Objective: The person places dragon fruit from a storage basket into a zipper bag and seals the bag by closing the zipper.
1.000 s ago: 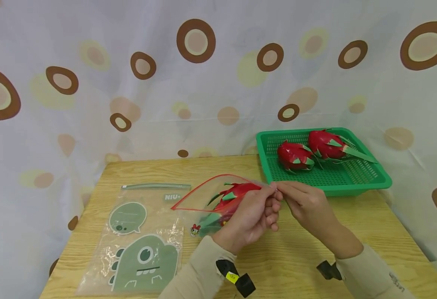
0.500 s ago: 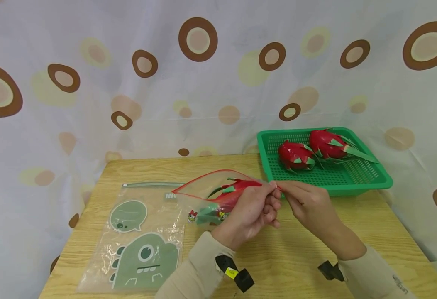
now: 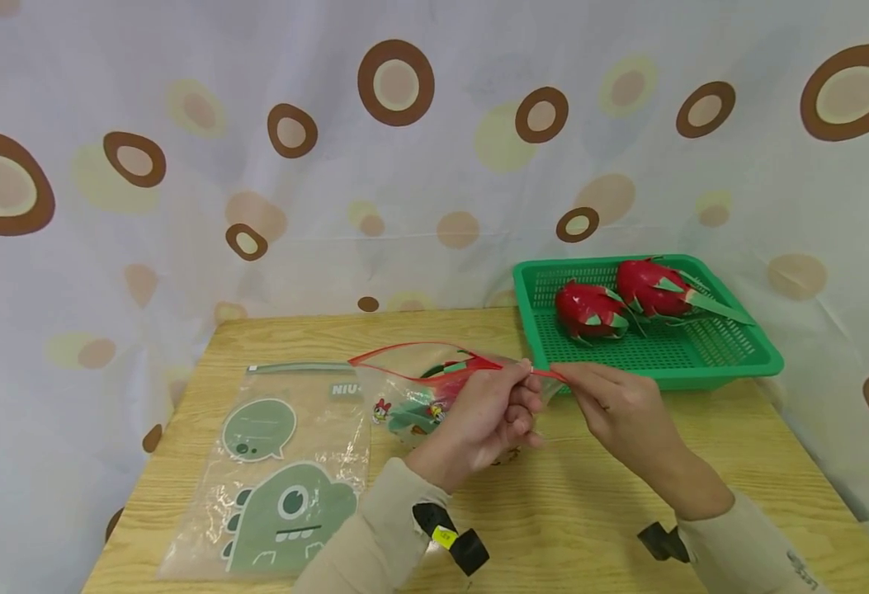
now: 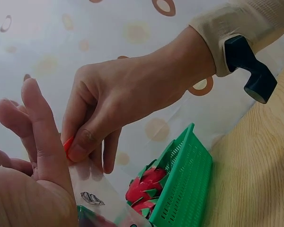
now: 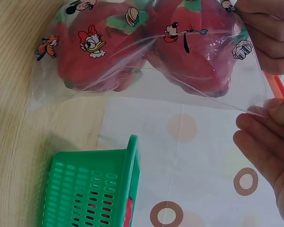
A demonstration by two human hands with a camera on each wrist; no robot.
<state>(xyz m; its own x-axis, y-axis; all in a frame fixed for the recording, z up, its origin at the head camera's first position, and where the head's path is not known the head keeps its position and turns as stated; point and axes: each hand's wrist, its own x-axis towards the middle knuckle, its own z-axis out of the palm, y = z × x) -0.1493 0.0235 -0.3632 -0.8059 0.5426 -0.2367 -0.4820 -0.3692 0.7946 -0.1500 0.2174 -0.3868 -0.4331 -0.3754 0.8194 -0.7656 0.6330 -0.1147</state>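
Observation:
A clear zip bag (image 3: pixel 397 400) with a red zip strip and small cartoon prints stands upright over the middle of the table. Two dragon fruits (image 5: pixel 194 52) show through its plastic in the right wrist view. My left hand (image 3: pixel 482 417) pinches the red zip between thumb and finger, partway along. At the zip's right end, my right hand (image 3: pixel 620 412) pinches the corner with thumb and fingertips. The stretch of strip between the hands lies straight and flat. Left of my left hand, the bag's mouth gapes. The left hand and sleeve hide part of the bag.
A green basket (image 3: pixel 764 363) stands at the back right of the wooden table, holding a dragon fruit (image 3: pixel 588 309) and a second dragon fruit (image 3: pixel 653 287). On the left lies a flat clear zip bag (image 3: pixel 271 487) with a green monster print. A patterned curtain (image 3: pixel 434 165) hangs behind.
My left hand has slid left along the zip, away from the right hand, and more red strip shows between them. The bag has come more upright and its mouth looks narrower.

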